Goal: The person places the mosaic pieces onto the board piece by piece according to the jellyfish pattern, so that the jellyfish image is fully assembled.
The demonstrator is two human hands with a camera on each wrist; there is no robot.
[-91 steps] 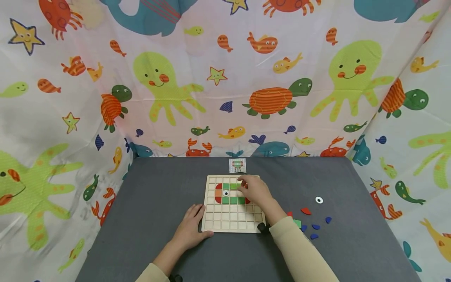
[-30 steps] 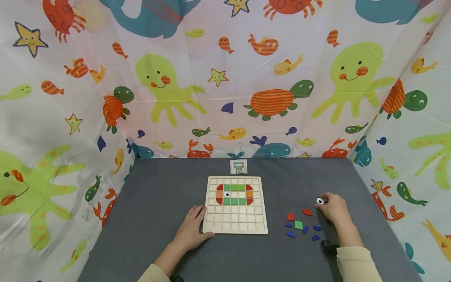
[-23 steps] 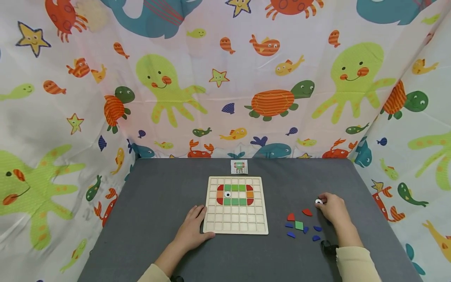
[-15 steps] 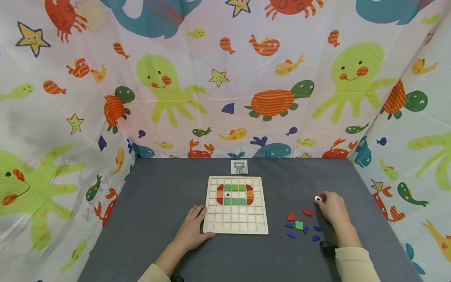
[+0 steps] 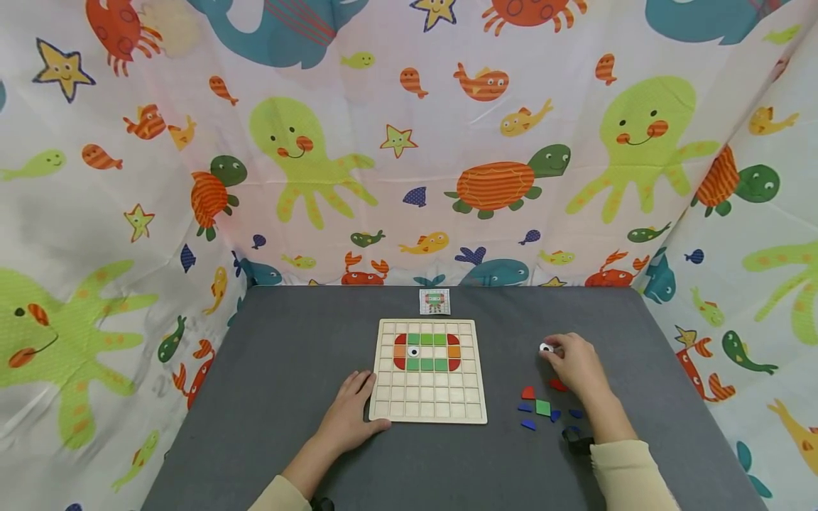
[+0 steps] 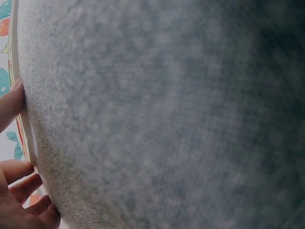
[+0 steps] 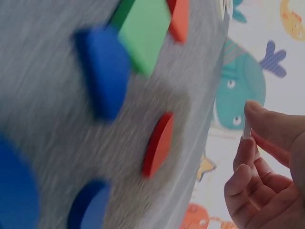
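Note:
My right hand (image 5: 577,363) pinches a white eye disc (image 5: 546,348) with a dark centre between thumb and fingertips, above the table right of the board. In the right wrist view the eye disc (image 7: 247,128) shows edge-on. My left hand (image 5: 344,417) rests at the lower left corner of the wooden grid board (image 5: 428,410), its fingers along the left side and the thumb by the front edge. On the board, red, orange and green pieces form a rounded frame, and another eye disc (image 5: 413,352) lies inside it on the left.
A small picture card (image 5: 434,301) lies behind the board. To the right are a green square (image 5: 543,408), red pieces (image 5: 527,392) and several blue pieces (image 5: 528,425) loose on the grey cloth (image 5: 287,341). A sea-animal curtain (image 5: 396,177) stands around the table's back and sides.
My right hand has gone from the board to the right, taken up the eye disc from the cloth, and moved back leftward with it. The left hand stays at the board's corner.

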